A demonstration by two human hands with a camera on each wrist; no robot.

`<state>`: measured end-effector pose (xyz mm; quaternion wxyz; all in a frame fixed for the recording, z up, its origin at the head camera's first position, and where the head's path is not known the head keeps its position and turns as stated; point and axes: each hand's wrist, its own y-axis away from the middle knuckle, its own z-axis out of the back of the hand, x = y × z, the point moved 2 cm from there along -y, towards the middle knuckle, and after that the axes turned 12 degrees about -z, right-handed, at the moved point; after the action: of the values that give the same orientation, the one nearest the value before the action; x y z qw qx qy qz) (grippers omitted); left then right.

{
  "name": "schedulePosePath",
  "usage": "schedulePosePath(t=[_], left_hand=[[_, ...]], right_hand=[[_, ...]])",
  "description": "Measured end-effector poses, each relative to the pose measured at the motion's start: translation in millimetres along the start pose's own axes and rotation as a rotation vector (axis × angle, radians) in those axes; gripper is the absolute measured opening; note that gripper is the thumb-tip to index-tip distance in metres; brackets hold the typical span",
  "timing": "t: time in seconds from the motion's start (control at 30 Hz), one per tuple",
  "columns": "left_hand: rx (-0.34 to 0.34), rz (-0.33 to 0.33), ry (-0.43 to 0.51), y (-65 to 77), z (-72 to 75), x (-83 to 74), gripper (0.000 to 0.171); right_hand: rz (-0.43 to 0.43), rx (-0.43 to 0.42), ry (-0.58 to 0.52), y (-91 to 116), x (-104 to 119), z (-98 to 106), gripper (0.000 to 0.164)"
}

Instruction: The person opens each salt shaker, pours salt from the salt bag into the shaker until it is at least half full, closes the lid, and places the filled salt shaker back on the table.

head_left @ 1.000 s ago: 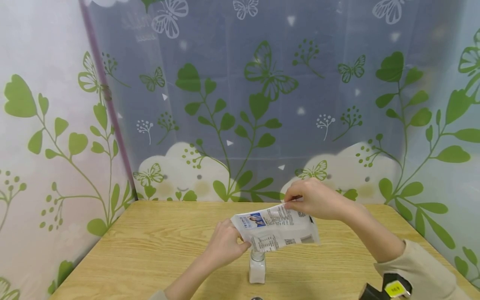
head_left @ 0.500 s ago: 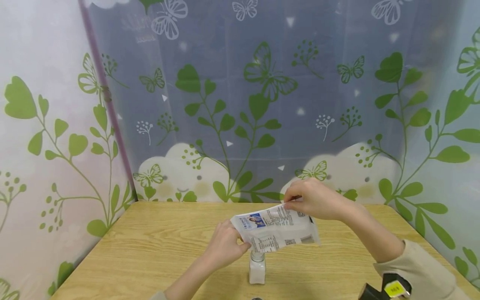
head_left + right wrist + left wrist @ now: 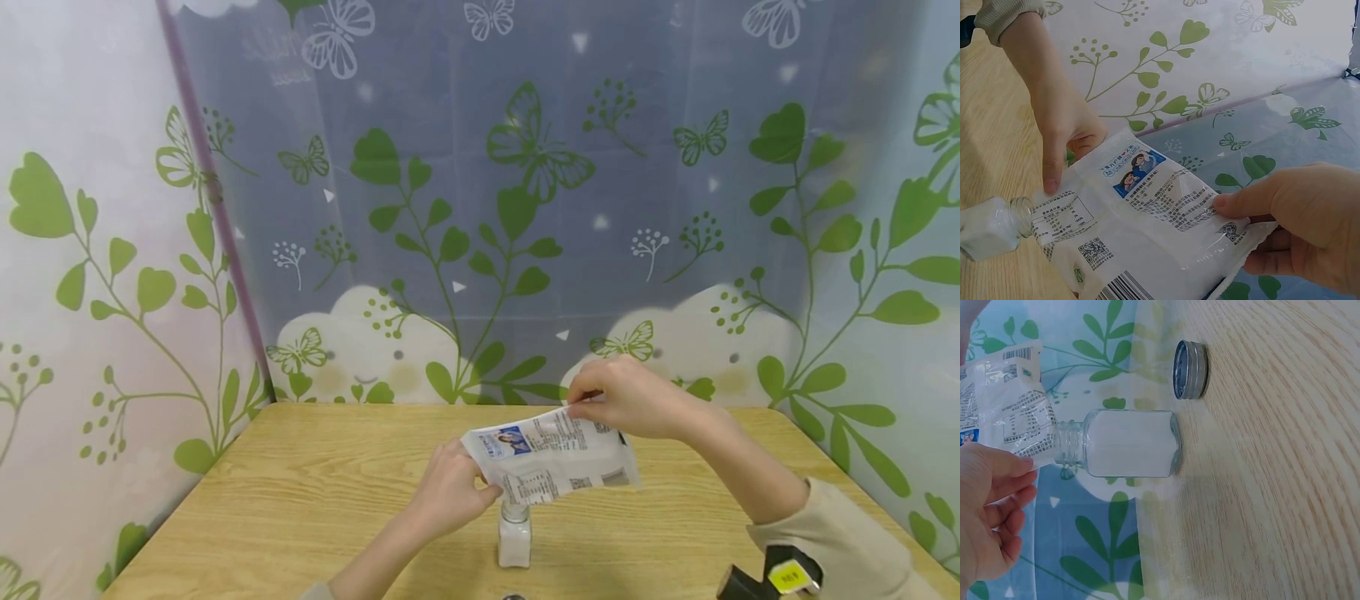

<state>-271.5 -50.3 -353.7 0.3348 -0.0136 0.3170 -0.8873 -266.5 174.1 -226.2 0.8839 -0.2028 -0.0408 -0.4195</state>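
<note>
A printed plastic pouch (image 3: 558, 454) is held tilted by both hands, its lower corner at the mouth of a small glass jar (image 3: 514, 537). My left hand (image 3: 452, 492) pinches the pouch near that corner, thumb on the printed face. The right hand (image 3: 630, 400) grips the upper far end, as the right wrist view shows with its thumb on the pouch (image 3: 1160, 219). White powder (image 3: 1129, 444) fills the jar nearly to its shoulder. The jar stands upright on the table, and the pouch's edge hides part of its mouth.
A silver screw lid (image 3: 1190, 370) lies on the wooden table (image 3: 315, 483) close to the jar, only its rim showing at the bottom of the head view. Patterned curtains (image 3: 487, 208) enclose the table at the back and sides.
</note>
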Motion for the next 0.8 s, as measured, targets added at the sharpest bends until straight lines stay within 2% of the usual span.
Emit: schedulePosePath(t=[0.33,0.8], left_hand=[[0.013,0.019,0.002,-0.4,0.1,0.1,0.027],[0.005,0.012,-0.014,-0.7,2.3,-0.4,0.023]], right_hand=[[0.003,-0.005,0.006,-0.5,-0.2,-0.2,0.004],[0.003,-0.015,0.000,1.2,-2.6,-0.2,0.003]])
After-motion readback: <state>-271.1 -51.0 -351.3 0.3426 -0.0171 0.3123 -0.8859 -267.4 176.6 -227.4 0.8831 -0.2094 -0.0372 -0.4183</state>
